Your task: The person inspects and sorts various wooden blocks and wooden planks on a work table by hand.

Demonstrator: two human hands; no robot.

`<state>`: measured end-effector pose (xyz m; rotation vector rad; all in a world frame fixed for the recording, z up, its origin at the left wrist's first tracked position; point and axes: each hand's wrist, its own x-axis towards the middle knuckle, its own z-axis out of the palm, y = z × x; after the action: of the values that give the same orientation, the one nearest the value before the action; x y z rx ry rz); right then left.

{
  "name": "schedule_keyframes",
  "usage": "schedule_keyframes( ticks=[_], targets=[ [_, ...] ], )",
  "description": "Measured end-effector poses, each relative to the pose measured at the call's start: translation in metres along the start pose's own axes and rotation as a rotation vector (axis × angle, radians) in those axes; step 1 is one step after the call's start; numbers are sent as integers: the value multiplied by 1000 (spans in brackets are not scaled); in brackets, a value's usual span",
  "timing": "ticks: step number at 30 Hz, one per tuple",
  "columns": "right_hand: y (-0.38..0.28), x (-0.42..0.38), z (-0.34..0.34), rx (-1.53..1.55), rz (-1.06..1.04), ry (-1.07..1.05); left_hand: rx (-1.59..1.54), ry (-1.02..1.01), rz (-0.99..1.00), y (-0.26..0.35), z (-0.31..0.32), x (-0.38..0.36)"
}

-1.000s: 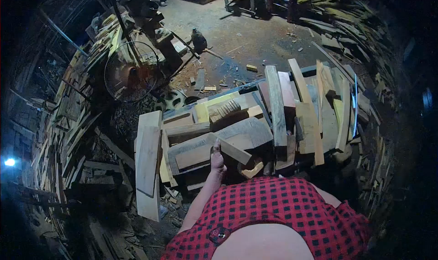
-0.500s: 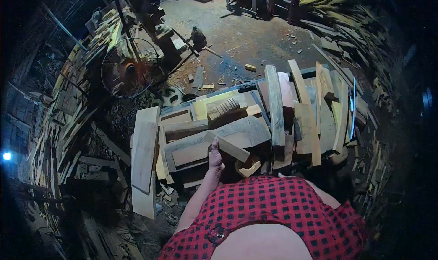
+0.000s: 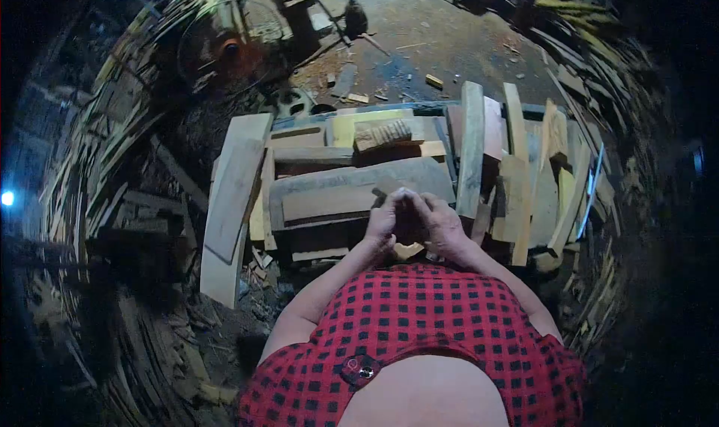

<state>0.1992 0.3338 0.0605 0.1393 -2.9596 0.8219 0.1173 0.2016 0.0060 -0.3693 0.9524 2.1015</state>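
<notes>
My left hand (image 3: pixel 382 223) is closed on a short flat piece of wood (image 3: pixel 388 184), whose end pokes out past the fingers. My right hand (image 3: pixel 444 223) meets it from the other side, fingers bent and fingertips touching near the top of the piece. Most of the piece is in shadow or covered by the hands. Under them, close to my shirt, part of a pale wood chunk (image 3: pixel 409 253) shows. Just beyond the hands lies a wide curved board (image 3: pixel 337 195) on the bench.
A long plank (image 3: pixel 234 202) leans at the bench's left end. Several boards lie crosswise on the right, among them a grey beam (image 3: pixel 470 150). A ridged block (image 3: pixel 383 133) sits mid-bench. Behind stands a fan (image 3: pixel 229 47). Scrap wood (image 3: pixel 127 180) is piled along the left.
My right hand has come up from beside my body to join the left. The left hand has brought the wood piece nearer and turned it. The view has tilted downward.
</notes>
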Motion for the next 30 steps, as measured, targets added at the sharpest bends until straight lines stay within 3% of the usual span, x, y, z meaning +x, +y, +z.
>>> schedule_keyframes(
  ticks=[1,2,3,5,6,7,9,10,12,13,15,16,20,22,25,30],
  targets=[
    [-4,6,2,-19,89,-44,27,19,18,3,1,-3],
    [-7,5,-7,47,165,-135,276,21,19,8,-3,-11],
    [4,3,6,51,141,-144,318,-117,53,12,-2,-14],
    [37,-6,40,778,250,98,785,-9,203,24,-1,-25],
    [39,-8,37,1057,306,87,1055,-52,305,20,-26,-10],
    [40,-10,29,1061,304,82,1057,-45,305,29,-32,-12],
    [42,-14,10,1023,400,136,1944,74,996,52,-44,-16],
    [45,-16,7,972,378,210,1941,78,997,59,-50,-18],
    [47,-21,-6,986,443,201,2181,126,783,72,-66,-15],
    [49,-24,-11,1000,514,195,2181,128,790,77,-72,-15],
    [62,-31,-2,926,452,273,2262,18,820,83,-83,-15],
    [66,-34,1,969,452,287,2236,14,936,83,-84,-16],
    [106,-56,36,954,526,319,2265,-26,905,84,-86,-21],
    [93,-54,25,1059,586,309,2226,-100,1125,84,-93,-19],
    [80,-55,4,1156,665,310,2211,-197,1170,93,-87,-22],
    [70,-48,-17,1172,612,445,2037,-420,1034,116,-88,2]
  ],
)
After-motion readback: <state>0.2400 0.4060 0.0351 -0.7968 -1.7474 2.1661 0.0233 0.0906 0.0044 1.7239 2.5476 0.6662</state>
